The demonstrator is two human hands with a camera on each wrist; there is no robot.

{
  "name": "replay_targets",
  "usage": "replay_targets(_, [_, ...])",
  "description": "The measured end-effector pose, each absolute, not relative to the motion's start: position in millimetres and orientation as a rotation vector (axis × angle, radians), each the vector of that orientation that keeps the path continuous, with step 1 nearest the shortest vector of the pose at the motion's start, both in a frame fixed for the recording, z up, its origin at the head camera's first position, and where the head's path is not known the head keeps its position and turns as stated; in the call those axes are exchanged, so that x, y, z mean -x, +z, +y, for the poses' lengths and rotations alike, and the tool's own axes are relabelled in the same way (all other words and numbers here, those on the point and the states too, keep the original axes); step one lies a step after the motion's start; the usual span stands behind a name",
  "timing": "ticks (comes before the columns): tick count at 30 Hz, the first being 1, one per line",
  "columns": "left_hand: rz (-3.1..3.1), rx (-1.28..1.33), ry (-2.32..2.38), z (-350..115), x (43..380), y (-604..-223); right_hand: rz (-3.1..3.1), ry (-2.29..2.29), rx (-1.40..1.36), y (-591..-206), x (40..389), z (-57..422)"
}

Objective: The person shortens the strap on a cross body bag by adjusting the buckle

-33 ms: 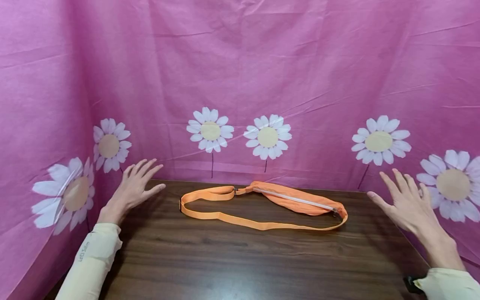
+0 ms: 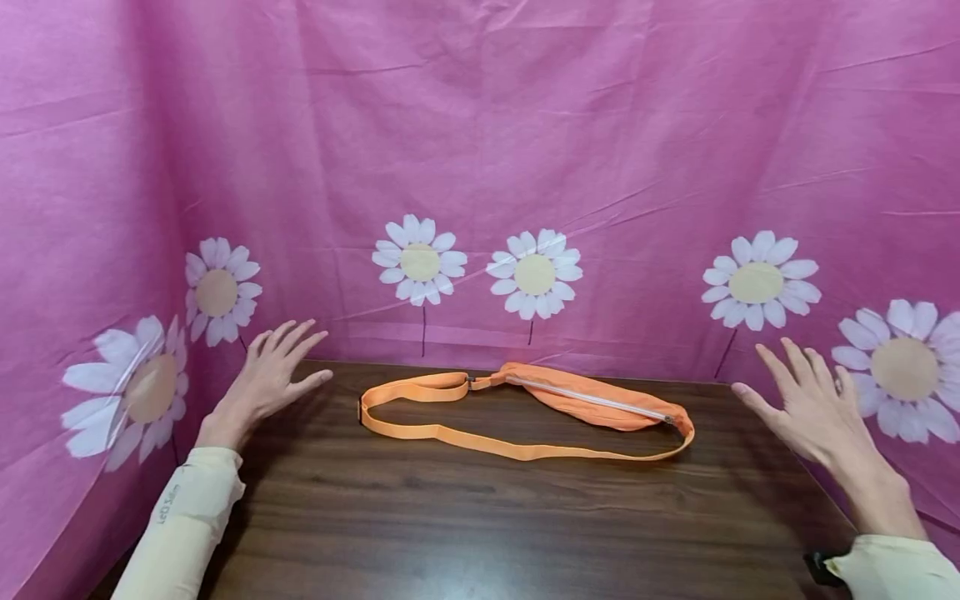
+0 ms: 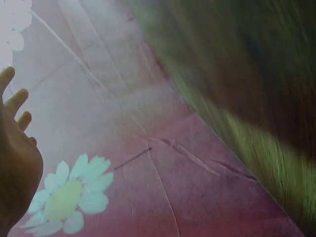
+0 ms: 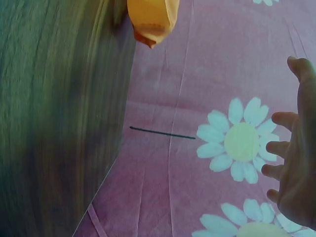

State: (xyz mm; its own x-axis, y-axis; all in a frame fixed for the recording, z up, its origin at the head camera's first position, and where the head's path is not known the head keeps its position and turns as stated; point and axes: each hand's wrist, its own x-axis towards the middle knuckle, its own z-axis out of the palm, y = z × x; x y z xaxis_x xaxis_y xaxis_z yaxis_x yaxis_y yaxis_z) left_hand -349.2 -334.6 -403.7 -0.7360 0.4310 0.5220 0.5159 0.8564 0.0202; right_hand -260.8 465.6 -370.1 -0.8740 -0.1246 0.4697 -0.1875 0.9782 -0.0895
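Observation:
An orange waist bag [image 2: 600,398] with a pale zipper lies near the table's back edge. Its strap [image 2: 480,444] loops out to the left and along the front, with dark buckles on it. Left of the strap, my left hand [image 2: 273,371] is raised with straight, spread fingers and touches nothing. To the right of the bag, my right hand [image 2: 813,408] is held up the same way, holding nothing. The left wrist view catches part of the left hand [image 3: 17,158]. In the right wrist view, orange fabric [image 4: 154,19] shows at the top, apart from the right hand [image 4: 298,158].
A dark wood-grain table [image 2: 465,525] spans the front. Pink cloth [image 2: 480,125] printed with white daisies hangs behind it and on both sides, close to both hands. Pale sleeves [image 2: 187,517] cover the forearms, and a dark band [image 2: 821,569] shows at the right sleeve.

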Motion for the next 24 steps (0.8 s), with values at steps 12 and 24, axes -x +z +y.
replay_targets(12, [-2.616, 1.04, -0.377, -273.6, 341.7, -417.4, -2.566, 0.214, -0.37, -360.2, 259.9, 431.5])
replay_targets(24, [-2.746, 1.282, -0.273, -228.1, 332.9, -416.1, -2.56, 0.22, -0.656, -351.7, 262.1, 366.3])
